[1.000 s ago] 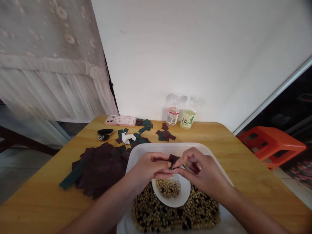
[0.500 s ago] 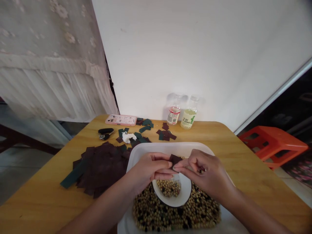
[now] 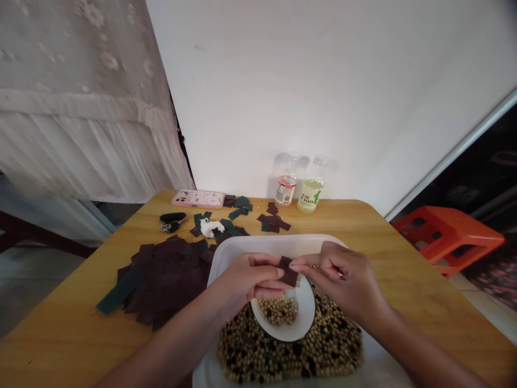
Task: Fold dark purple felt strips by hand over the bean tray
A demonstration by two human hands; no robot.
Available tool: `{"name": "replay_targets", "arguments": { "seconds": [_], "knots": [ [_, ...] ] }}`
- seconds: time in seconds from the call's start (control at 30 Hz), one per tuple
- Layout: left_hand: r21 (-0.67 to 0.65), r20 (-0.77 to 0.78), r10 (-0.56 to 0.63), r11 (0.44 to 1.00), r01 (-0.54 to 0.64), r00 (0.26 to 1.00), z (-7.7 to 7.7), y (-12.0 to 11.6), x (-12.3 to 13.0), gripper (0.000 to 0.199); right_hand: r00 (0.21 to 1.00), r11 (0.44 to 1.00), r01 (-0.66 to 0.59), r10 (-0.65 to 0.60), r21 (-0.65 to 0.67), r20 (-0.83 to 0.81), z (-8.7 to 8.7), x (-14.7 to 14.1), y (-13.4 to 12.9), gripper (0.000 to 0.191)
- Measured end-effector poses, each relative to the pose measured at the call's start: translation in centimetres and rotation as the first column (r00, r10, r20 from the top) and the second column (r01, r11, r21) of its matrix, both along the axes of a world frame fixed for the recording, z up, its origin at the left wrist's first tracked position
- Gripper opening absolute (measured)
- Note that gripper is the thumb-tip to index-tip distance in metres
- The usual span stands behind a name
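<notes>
A small dark brown square piece (image 3: 288,274), thin like cloth or leather, is held over the white bowl. My left hand (image 3: 252,276) pinches it along its left side, thumb on top. The fingertips of my right hand (image 3: 343,277) are closed at its upper right edge; whether a tiny thing lies between them I cannot tell. Below, the bowl (image 3: 306,315) contains small round beige bead-like balls (image 3: 278,311). It sits among many more beige and black balls (image 3: 274,361) in a white tray (image 3: 216,269).
Left of the tray spreads a heap of dark brown and green pieces (image 3: 169,280). Behind it lie a crumpled white tissue (image 3: 211,228), keys (image 3: 172,221) and a pink-cased phone (image 3: 197,198). Two bottles (image 3: 286,188) stand by the wall. An orange stool (image 3: 456,234) is at right.
The brown piece has turned and now shows more of its flat face. My right fingertips have moved up slightly to its upper right edge. My left hand stays about the same.
</notes>
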State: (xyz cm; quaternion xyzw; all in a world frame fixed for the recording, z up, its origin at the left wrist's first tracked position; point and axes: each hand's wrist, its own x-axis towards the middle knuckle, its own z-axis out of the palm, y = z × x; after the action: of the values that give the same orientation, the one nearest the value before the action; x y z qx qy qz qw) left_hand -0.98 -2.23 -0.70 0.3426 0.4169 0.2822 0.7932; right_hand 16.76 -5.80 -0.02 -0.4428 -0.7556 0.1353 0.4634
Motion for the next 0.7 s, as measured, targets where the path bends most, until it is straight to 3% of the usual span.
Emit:
{"name": "replay_targets", "arguments": {
  "seconds": [0.1, 0.23, 0.4, 0.53, 0.7],
  "knots": [
    [-0.003, -0.010, 0.014, 1.000, -0.014, 1.000, 0.14, -0.04, 0.07, 0.025, 0.996, 0.998, -0.058, 0.056, 0.026, 0.064, 0.10, -0.04, 0.02, 0.046],
    [0.007, -0.020, -0.012, 1.000, 0.012, 1.000, 0.11, -0.12, 0.06, 0.025, 0.999, 0.999, 0.036, -0.036, 0.013, -0.015, 0.12, -0.06, 0.03, 0.045],
    [0.014, 0.004, 0.001, 1.000, -0.001, 1.000, 0.08, -0.08, -0.02, 0.025, 0.998, 0.998, -0.051, 0.050, 0.024, 0.041, -0.11, 0.00, -0.07, 0.045],
    [0.024, -0.007, -0.016, 1.000, 0.017, 1.000, 0.18, -0.06, 0.05, 0.027, 0.999, 1.000, 0.031, -0.031, -0.005, -0.025, -0.09, 0.00, -0.14, 0.045],
    [0.022, 0.015, 0.015, 1.000, -0.015, 1.000, -0.10, 0.05, 0.02, 0.027, 0.999, 0.999, -0.031, 0.030, 0.037, 0.027, 0.18, -0.21, -0.24, 0.044]
  ]
}}
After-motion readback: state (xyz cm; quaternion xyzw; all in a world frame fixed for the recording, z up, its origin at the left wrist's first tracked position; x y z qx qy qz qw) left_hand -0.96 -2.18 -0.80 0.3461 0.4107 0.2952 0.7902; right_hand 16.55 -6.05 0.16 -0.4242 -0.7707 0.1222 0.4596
